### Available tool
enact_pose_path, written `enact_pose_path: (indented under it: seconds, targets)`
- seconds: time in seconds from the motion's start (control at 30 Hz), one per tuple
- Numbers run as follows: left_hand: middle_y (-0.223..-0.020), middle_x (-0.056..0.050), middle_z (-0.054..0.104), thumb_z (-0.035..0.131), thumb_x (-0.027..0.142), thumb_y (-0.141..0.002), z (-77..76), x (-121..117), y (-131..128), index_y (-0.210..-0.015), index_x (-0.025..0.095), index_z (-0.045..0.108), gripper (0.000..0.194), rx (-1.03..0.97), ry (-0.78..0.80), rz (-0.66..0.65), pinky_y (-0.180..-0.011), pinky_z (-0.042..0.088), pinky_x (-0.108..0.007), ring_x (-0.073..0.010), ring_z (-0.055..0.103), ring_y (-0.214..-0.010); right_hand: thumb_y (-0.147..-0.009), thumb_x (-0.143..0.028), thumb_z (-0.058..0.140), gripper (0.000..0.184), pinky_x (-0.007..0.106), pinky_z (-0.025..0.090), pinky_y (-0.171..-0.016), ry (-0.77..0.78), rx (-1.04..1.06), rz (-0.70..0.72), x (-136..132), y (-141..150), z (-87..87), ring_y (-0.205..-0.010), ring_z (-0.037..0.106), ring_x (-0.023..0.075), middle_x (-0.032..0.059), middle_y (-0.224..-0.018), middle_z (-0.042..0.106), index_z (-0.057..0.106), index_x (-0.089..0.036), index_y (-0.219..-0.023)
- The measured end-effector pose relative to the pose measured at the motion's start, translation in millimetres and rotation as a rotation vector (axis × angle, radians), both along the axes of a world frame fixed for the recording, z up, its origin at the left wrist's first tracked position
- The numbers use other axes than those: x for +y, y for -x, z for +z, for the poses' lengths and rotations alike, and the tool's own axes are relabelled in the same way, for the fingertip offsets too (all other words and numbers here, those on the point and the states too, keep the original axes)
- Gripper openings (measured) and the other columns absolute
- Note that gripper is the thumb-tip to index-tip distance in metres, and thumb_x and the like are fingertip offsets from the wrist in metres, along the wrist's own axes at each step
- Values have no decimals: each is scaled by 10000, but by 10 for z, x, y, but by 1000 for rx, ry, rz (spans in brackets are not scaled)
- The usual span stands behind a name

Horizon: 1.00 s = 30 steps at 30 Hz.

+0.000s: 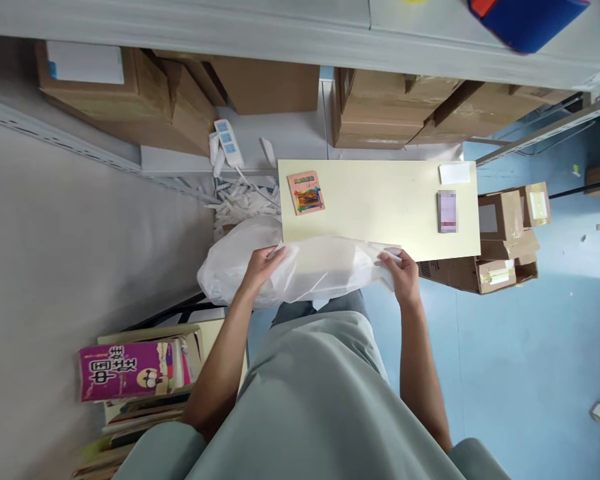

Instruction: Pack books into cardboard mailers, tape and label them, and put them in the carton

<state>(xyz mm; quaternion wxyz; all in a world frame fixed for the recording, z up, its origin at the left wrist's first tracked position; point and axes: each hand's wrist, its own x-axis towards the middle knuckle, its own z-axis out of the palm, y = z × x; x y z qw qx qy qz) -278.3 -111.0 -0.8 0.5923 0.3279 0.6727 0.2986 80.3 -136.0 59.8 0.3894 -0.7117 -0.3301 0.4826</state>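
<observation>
A white translucent plastic bag [320, 270] is stretched between my two hands, just in front of my body at the near edge of a pale yellow table [380, 200]. My left hand [263, 267] pinches the bag on the left side, and a puffed part of it bulges beyond that hand. On the right, the fingers of my right hand [401, 272] are closed on its other end. Whether anything lies inside the bag I cannot make out. On the table lie a pink booklet [307, 193] with a colourful picture and a small purple pack [447, 212].
Cardboard boxes [380, 107] fill the shelf behind the table, beside a white power strip [229, 143]. White paper scraps [245, 203] heap under it. A purple book [125, 370] tops a stack at left. More cartons [500, 217] stand on the right.
</observation>
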Motion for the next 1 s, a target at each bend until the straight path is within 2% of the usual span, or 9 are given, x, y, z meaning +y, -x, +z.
enact_pose_path:
  seconds: [0.13, 0.2, 0.33, 0.47, 0.53, 0.6, 0.67, 0.8, 1.0]
  targets:
    - [-771, -40, 733, 866, 572, -695, -44, 99, -268, -815, 161, 793, 434, 82, -69, 160, -671, 504, -277, -212, 666, -772, -801, -500, 874, 555, 375, 631, -808, -90, -44, -110, -12, -222, -145, -850, 766, 210, 60, -1041, 806, 708, -217, -1249]
    - [-740, -44, 716, 869, 558, -680, -37, 156, -419, -777, 166, 761, 419, 121, -87, 268, -654, 507, -287, -210, 656, -746, -795, -503, 859, 591, 342, 615, -727, -82, -78, -126, 37, -358, -208, -811, 744, 199, 73, -1055, 809, 705, -202, -1280]
    - [-703, -34, 680, 841, 652, -675, -62, 289, -739, -772, 177, 701, 504, 164, -68, 422, -632, 508, -278, -180, 632, -699, -802, -558, 826, 461, 261, 432, -431, 49, -141, -99, 234, -657, -275, -515, 584, 125, 58, -904, 784, 744, -177, -1048]
    - [-809, -40, 721, 862, 724, -619, -166, 424, -1104, -838, 187, 682, 607, -5, -16, 505, -718, 545, -269, -166, 675, -782, -893, -635, 708, 428, 238, 313, -347, 50, -163, -71, 518, -966, -322, -391, 431, 77, 12, -818, 743, 642, -218, -961]
    - [-855, -42, 742, 903, 670, -579, -230, 475, -1300, -863, 190, 695, 596, -94, 40, 475, -742, 545, -267, -168, 692, -816, -910, -659, 678, 435, 234, 315, -348, 52, -155, -58, 676, -1125, -366, -382, 416, 80, -14, -770, 714, 602, -236, -977]
    - [-805, -26, 725, 897, 628, -605, -294, 516, -1482, -841, 191, 698, 535, -34, 78, 442, -710, 515, -259, -165, 673, -780, -920, -678, 662, 444, 234, 328, -365, 63, -165, -22, 833, -1293, -429, -393, 429, 94, -36, -707, 673, 577, -246, -975]
    - [-694, -4, 661, 818, 633, -721, -353, 557, -1629, -784, 200, 676, 461, 155, 54, 400, -657, 464, -257, -159, 620, -699, -937, -691, 649, 446, 235, 353, -409, 61, -210, 28, 984, -1471, -509, -424, 455, 113, -56, -630, 621, 563, -254, -966]
    - [-601, -3, 580, 586, 555, -970, -445, 652, -1803, -732, 227, 614, 406, 569, -92, 153, -679, 432, -273, -173, 570, -627, -988, -707, 588, 441, 253, 406, -537, 39, -331, 158, 1252, -1809, -733, -491, 511, 151, -82, -539, 536, 557, -267, -966]
    - [-665, -48, 664, 469, 385, -1049, -607, 757, -1957, -945, 226, 667, 275, 937, -55, 27, -758, 468, -307, -251, 689, -719, -1112, -544, 346, 363, 288, 369, -599, 18, -555, 388, 1613, -2057, -1182, -550, 569, 199, -31, -638, 612, 555, -247, -1109]
